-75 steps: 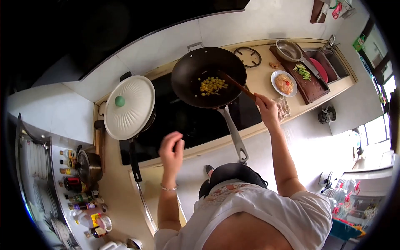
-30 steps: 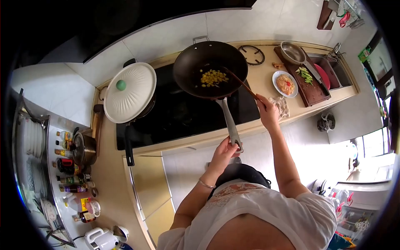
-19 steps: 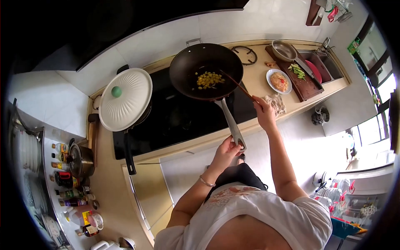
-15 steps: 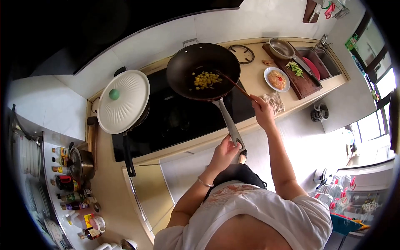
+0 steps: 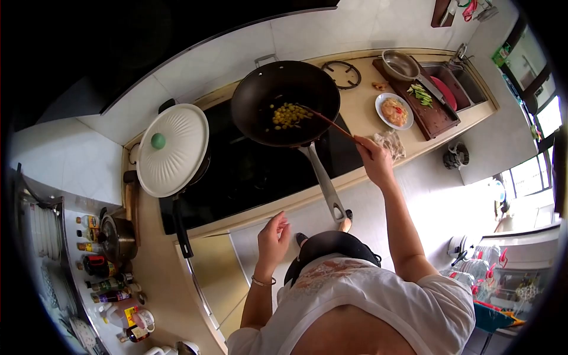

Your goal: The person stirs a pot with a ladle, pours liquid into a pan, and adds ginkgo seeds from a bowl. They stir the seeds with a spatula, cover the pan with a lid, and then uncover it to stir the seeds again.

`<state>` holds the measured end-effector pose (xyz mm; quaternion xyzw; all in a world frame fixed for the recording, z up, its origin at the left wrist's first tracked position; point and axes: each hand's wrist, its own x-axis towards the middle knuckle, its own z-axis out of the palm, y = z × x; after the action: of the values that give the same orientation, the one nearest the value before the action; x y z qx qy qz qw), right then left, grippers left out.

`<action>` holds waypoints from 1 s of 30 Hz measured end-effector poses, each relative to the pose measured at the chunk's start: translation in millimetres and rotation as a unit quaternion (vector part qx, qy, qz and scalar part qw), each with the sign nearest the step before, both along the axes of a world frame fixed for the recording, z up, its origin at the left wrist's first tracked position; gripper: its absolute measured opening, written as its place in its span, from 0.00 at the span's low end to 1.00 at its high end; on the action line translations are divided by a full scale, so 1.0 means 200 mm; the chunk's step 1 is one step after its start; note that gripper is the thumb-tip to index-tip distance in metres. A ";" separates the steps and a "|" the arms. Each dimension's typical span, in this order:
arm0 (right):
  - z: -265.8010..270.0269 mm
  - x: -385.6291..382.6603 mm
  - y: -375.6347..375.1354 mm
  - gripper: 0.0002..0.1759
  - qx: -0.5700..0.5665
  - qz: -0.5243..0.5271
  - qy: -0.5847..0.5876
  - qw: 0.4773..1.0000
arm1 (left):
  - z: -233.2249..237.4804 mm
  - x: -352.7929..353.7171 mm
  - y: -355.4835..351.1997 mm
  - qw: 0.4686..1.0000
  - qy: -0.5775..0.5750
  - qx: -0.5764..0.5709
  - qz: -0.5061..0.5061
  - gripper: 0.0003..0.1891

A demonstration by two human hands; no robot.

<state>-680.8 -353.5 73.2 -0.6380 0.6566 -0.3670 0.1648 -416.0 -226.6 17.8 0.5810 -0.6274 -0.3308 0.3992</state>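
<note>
I am holding the spatula in my right hand's closed grip, its shaft slanting up-left into the wok's corn, while my left hand is hovering open just left of the handle end.

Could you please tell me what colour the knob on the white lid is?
Green; the knob shows best in the head view.

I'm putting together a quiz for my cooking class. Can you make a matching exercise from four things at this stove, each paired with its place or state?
Things:
1. wok
2. white lid
3. plate
4. wooden spatula

Place or state:
a. gripped by the right hand
b. topped by a green knob
c. holds yellow pieces
d. next to the cutting board

Pairs: 1-c, 2-b, 3-d, 4-a.
</note>
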 end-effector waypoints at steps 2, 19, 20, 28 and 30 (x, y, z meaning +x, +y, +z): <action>0.00 0.00 0.00 0.12 -0.004 0.001 -0.001 1.000 | 0.00 0.00 -0.01 0.999 -0.034 -0.025 0.005 0.17; -0.04 0.02 0.03 0.12 -0.034 0.007 0.019 0.999 | 0.14 0.05 0.02 0.970 -0.200 -0.135 -0.036 0.14; -0.02 0.02 0.04 0.13 -0.024 0.004 0.023 0.999 | 0.14 0.06 0.03 0.969 -0.200 -0.143 -0.032 0.13; 0.00 0.04 0.04 0.12 -0.042 -0.003 0.030 0.999 | 0.13 0.07 0.05 0.968 -0.208 -0.140 -0.022 0.13; 0.02 0.05 0.05 0.12 -0.015 -0.002 0.038 0.999 | 0.14 0.07 0.05 0.967 -0.212 -0.136 -0.026 0.13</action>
<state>-671.5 -343.7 76.5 -0.6524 0.6584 -0.3523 0.1293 -401.2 -216.4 44.9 0.5618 -0.7518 -0.1220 0.3230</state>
